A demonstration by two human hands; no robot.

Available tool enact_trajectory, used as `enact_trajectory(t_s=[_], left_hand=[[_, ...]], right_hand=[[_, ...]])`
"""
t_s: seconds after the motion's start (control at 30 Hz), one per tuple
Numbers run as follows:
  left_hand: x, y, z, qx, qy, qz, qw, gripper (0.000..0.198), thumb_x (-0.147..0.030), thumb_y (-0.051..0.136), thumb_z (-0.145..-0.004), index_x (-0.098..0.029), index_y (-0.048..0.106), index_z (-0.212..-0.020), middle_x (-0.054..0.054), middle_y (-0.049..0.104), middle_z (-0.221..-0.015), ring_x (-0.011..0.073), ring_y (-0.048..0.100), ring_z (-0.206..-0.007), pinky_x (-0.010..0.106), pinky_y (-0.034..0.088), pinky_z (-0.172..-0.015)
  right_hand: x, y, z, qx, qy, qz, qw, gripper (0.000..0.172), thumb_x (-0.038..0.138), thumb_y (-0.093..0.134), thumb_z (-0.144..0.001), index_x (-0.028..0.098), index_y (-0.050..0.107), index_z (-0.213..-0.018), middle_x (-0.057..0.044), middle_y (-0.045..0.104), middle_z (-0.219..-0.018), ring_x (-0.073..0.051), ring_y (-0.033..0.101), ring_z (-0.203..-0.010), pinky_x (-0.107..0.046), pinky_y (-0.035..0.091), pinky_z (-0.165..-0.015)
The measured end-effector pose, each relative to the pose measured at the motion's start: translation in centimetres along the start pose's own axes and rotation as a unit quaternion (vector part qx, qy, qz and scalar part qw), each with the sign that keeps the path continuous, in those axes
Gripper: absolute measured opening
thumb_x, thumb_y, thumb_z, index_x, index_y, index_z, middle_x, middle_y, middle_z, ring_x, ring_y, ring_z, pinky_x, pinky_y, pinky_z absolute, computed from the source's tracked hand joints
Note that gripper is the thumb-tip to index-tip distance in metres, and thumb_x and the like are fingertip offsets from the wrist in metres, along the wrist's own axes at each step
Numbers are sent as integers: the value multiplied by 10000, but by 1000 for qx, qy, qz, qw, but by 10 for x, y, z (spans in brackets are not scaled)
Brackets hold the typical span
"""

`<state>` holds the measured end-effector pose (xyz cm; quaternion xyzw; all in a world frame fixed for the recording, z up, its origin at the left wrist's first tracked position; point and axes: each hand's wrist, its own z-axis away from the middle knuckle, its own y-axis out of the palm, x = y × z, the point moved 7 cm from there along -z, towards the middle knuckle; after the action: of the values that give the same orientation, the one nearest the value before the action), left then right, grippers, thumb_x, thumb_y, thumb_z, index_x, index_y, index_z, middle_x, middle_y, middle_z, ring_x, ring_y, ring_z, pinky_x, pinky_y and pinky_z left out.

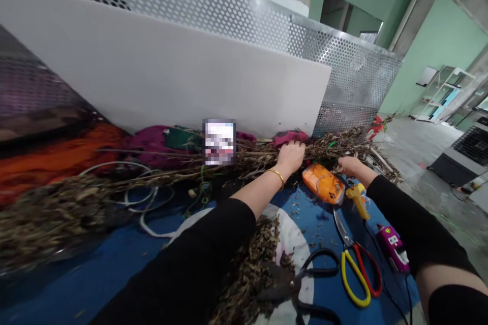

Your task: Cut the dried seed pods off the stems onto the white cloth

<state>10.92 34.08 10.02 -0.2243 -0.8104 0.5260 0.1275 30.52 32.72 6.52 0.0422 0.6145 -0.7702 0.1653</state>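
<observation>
Black sleeves (183, 269) cover the person's forearms, nearest the cam, both arms reaching fwd across a blue table (122, 259). L hand (292, 156), w/ a gold bracelet (280, 176) at the wrist, lies over a long bundle of dried stems (351, 139) along the table's far side, next to pink cloth. Its fingers bend over the far side, out of view, so can't tell if they're clamped on stems or just pressing; prob. there to steady the bundle. R hand (348, 165) is at the bundle's near edge, beyond an orange pack (323, 183); fingers curled, but too small & blurred to tell whether they pinch a stem.

Behind the bundle, a white panel (213, 71) stands in front of a holed metal sheet (267, 15), maybe as a backstop so bits don't spill. Tools lie on the R side, prob. for quick reach: scissors w/ red & yellow handles (345, 244), handles toward the person, a yellow tool (358, 200) and a corded purple gadget (393, 246). Black scissors (292, 284) lie closer in, beside loose dry leaves (263, 244) heaped on a pale round patch, apparently to keep them together. L side: orange cloth (91, 147) & looped white cord (147, 223).
</observation>
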Motion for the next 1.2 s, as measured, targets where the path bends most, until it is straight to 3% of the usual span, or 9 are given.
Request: enact_trajectory(t_s=[0.13, 0.3, 0.47, 0.53, 0.63, 0.8, 0.87, 1.0, 1.2], left_hand=[[-8, -2, 6, -6, 25, -15, 1000, 225, -267, 481, -854, -130, 589, -996, 160, 616, -1014, 260, 537, -991, 370, 367, -839], [-17, -5, 20, -13, 55, -8, 998, 321, -332, 584, -793, -124, 576, -1037, 157, 626, -997, 269, 537, -1009, 423, 273, -978], [-31, -18, 41, -23, 97, 78, 992, 591, -286, 643, -696, -118, 495, -1243, 193, 476, -1325, 304, 395, -1241, 445, 193, -1076], [-37, -26, 50, -15, 99, 167, 981, 571, -218, 588, -702, -141, 502, -1262, 151, 432, -1391, 277, 351, -1290, 427, 188, -1099], [-44, -41, 69, 25, 65, 385, 920, 510, -131, 440, -725, -185, 568, -1216, 65, 526, -1329, 207, 431, -1240, 375, 264, -1088], [-45, -62, 128, 84, -19, 688, 721, 434, -164, 482, -704, -153, 656, -1101, 68, 676, -1093, 221, 587, -1027, 355, 402, -959], [-33, -69, 151, 58, -65, 710, 699, 333, -250, 540, -744, -140, 687, -1022, 83, 693, -1035, 227, 601, -974, 347, 424, -914], [3, -73, 183, -12, -146, 697, 702, 299, -348, 589, -757, -138, 698, -940, 96, 698, -1000, 222, 600, -953, 335, 432, -884], [46, -55, 222, -11, -313, 700, 642, 276, -297, 612, -725, -136, 656, -945, 104, 697, -981, 196, 634, -907, 361, 446, -882]], right_hand=[[0, -18, 19, 29, -1, 7, 1000, 295, 345, 533, -895, 171, 561, -1132, -78, 570, -1146, -182, 578, -974, -368, 491, -831], [22, -39, 54, 24, -57, -11, 998, 161, 171, 524, -829, 173, 668, -901, -86, 670, -1010, -186, 606, -939, -220, 429, -765], [58, -52, 90, 22, -125, -46, 991, 204, 198, 510, -778, 171, 653, -921, -73, 680, -952, -179, 601, -834, -218, 405, -665], [72, -57, 102, 26, -157, -66, 985, 209, 205, 504, -766, 166, 644, -916, -64, 677, -905, -166, 588, -767, -216, 387, -619], [93, -62, 115, 33, -195, -100, 975, 205, 200, 503, -750, 164, 636, -901, -42, 666, -837, -139, 553, -679, -206, 360, -568], [133, -62, 124, 35, -238, -167, 956, 218, 208, 501, -751, 144, 629, -916, -28, 647, -802, -119, 513, -620, -201, 358, -551], [155, -63, 125, 26, -255, -198, 946, 211, 204, 510, -744, 139, 630, -906, -22, 643, -789, -118, 508, -625, -203, 368, -575], [197, -70, 126, -12, -277, -271, 922, 212, 189, 520, -730, 136, 625, -906, -21, 636, -804, -125, 502, -673, -211, 379, -628], [229, -70, 129, -94, -253, -404, 874, 224, 245, 414, -817, 150, 583, -930, 6, 599, -824, -114, 498, -725, -203, 396, -673]])
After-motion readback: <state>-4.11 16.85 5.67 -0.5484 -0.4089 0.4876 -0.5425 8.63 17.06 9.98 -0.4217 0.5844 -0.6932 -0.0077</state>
